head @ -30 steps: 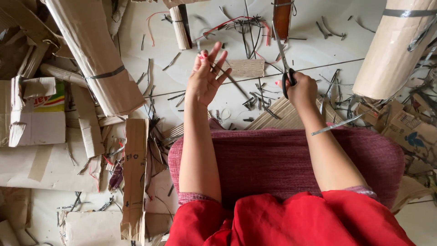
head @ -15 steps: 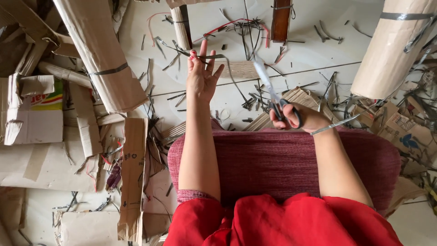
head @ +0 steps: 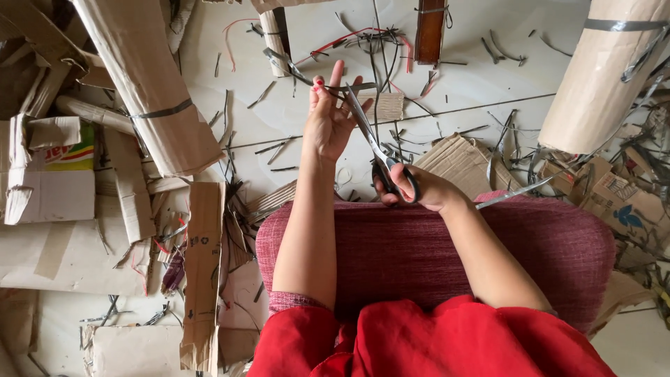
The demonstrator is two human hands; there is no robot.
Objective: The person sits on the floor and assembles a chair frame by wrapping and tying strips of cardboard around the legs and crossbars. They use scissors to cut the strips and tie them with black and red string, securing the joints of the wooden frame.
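Black-handled scissors [head: 380, 150] sit in our right hand [head: 419, 188], fingers threaded through the loops and closed around them. Their steel blades are parted and point away from us, up towards our left hand [head: 329, 119]. That left hand is raised with fingers spread and mostly straight, pinching a thin dark strip [head: 349, 88] between thumb and fingertips; the strip crosses just at the blade tips. Both forearms reach out over a dark red woven cushion [head: 544, 251] lying near us, and red sleeves [head: 433, 342] fill the near edge of the view.

Beyond the hands, the pale tiled floor [head: 460, 91] is scattered with short dark strips and a few red wires. A small corrugated cardboard piece [head: 386, 106] lies just right of the left hand, and a larger flat one [head: 460, 157] lies to the right of the scissors. On the far left a long cardboard roll [head: 150, 84] bound with a dark band leans across the floor, with torn cardboard boxes [head: 52, 181] piled to its left. A second cardboard roll [head: 604, 77] stands at the far right. A brown wooden piece [head: 429, 31] lies at the far edge.
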